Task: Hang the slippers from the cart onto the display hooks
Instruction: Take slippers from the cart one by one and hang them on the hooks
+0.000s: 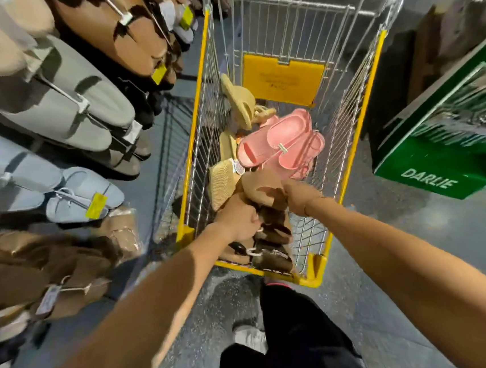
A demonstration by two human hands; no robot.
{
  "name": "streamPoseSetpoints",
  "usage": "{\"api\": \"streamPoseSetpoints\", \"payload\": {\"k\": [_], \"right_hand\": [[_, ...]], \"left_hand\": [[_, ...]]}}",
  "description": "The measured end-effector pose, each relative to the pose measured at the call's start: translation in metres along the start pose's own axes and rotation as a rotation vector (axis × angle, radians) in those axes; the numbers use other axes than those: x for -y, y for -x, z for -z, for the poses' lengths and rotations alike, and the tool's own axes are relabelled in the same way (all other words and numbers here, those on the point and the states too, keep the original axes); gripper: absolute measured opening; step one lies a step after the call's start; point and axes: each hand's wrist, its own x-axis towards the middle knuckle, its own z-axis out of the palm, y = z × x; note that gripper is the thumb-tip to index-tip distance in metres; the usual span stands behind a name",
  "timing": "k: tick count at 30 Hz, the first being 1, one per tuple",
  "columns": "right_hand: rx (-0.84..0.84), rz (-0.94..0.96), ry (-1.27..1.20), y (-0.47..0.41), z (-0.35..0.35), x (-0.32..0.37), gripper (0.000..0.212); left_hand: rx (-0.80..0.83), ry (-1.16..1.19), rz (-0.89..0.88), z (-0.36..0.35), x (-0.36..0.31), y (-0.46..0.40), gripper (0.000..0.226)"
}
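A yellow-framed wire cart (189, 135) stands in front of me with slippers inside. Brown slippers (270, 231) are piled at its near end. My left hand (237, 218) grips a bundle of them from the left. My right hand (298, 197) pinches a tan slipper (261, 186) at the top of the pile. Further in lie a pink pair (285, 144) and beige woven slippers (239, 101). On the left, the display hooks (79, 100) carry rows of grey, blue, tan and brown slippers.
A green display stand (441, 158) marked DARLIE is on the right. The speckled grey floor (418, 226) runs between it and the cart. My dark trouser leg and a light shoe (250, 337) show below, close behind the cart.
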Motion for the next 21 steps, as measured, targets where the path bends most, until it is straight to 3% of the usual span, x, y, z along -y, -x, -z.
{"api": "streamPoseSetpoints", "payload": {"k": [5,8,11,15,18,21], "right_hand": [[-0.211,-0.04,-0.198,0.017,0.021,0.022,0.064],[-0.282,-0.053,-0.306,0.027,0.044,0.04,0.037],[-0.373,-0.046,-0.433,0.043,0.073,0.067,0.028],[-0.426,-0.115,-0.692,0.066,0.108,0.112,0.028],[-0.474,-0.157,-0.932,0.071,0.125,0.147,0.056],[-0.448,-0.025,-1.178,0.103,0.139,0.194,0.039]], "left_hand": [[-0.02,0.069,-0.006,0.01,0.007,0.001,0.027],[-0.066,0.081,-0.023,0.021,0.008,0.015,0.024],[-0.159,0.1,-0.038,0.027,0.006,0.033,0.024],[-0.2,0.288,-0.005,0.022,0.006,0.057,0.053],[-0.381,0.552,0.02,0.022,0.005,0.096,0.061],[-0.664,0.798,0.034,0.021,0.017,0.134,0.08]]}}
